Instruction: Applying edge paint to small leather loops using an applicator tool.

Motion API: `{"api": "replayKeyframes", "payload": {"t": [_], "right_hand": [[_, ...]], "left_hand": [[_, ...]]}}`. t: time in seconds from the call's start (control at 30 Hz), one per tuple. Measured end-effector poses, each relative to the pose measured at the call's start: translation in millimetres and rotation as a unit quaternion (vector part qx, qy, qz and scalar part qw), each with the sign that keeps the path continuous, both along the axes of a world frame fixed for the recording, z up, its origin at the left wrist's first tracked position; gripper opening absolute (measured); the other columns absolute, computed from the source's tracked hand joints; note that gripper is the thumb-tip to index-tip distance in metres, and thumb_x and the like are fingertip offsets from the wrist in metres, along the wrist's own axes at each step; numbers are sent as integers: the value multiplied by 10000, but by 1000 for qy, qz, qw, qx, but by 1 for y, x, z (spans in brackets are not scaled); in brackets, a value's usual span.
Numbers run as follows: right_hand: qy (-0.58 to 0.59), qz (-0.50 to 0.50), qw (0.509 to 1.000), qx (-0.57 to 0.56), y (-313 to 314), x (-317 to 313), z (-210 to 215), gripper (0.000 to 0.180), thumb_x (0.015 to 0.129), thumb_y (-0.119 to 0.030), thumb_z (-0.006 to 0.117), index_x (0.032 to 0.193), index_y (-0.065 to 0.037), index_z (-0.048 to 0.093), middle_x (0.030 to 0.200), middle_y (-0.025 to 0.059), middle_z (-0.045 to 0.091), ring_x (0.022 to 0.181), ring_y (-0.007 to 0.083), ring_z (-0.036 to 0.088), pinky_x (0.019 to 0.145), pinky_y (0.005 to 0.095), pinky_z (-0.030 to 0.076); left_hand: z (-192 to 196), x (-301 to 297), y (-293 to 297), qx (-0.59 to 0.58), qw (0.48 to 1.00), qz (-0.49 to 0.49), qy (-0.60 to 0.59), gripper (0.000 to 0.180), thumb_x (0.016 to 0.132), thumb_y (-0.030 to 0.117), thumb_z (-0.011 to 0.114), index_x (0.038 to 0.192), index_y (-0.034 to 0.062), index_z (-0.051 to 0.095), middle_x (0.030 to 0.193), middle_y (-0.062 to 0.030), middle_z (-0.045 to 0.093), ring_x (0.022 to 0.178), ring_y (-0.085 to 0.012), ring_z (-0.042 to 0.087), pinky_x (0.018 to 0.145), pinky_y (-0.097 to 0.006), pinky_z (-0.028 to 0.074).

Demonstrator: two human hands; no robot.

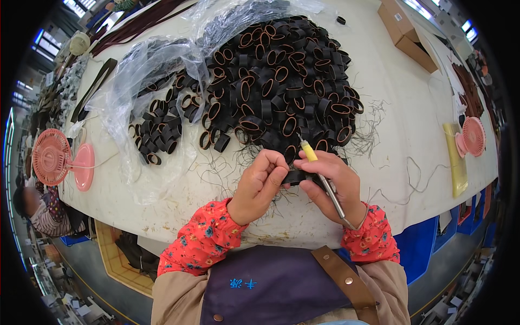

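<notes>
My right hand [338, 181] is closed around a slim metal pen-like tool [331, 196] with a yellow collar and a thin tip that points toward the pile. Its fingers also hold a small black strap loop [295, 177]. Beside the loop's left end, my left hand [259, 183] is pinched closed; whatever lies between thumb and finger is too small to make out. Just beyond both hands, a large heap of black loops [265, 108] with orange-brown edges covers the table.
Clear plastic sheeting [157, 59] drapes over a smaller group of loops on the left. Loose dark threads [216, 179] litter the white table [401, 146]. Pink fans [51, 156] stand at both sides. A cardboard box [407, 35] sits at the far right, and a person [49, 216] is at the left.
</notes>
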State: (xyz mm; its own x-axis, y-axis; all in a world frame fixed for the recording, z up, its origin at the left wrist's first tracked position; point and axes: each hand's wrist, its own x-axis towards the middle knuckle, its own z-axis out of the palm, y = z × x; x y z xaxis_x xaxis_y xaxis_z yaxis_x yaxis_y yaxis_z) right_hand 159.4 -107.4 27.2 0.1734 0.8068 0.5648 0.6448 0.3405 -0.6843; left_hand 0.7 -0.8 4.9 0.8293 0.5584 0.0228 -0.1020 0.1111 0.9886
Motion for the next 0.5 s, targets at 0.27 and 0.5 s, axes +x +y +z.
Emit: {"api": "replayKeyframes", "payload": {"t": [0.27, 0.5], "right_hand": [[444, 158, 878, -83, -15, 6, -2, 241, 998, -178, 415, 1088, 23, 512, 745, 108, 632, 770, 195, 651, 746, 317, 513], [422, 131, 890, -111, -15, 0, -3, 242, 997, -184, 426, 1077, 21, 527, 716, 92, 624, 727, 176, 646, 697, 289, 506]], "left_hand": [[-5, 1, -3, 137, 989, 63, 12, 111, 980, 128, 461, 1022, 25, 454, 795, -27, 522, 669, -78, 527, 588, -223, 468], [-6, 0, -2, 186, 980, 57, 35, 113, 973, 128, 477, 1020, 27, 463, 759, -57, 542, 625, -123, 561, 584, -252, 472]]}}
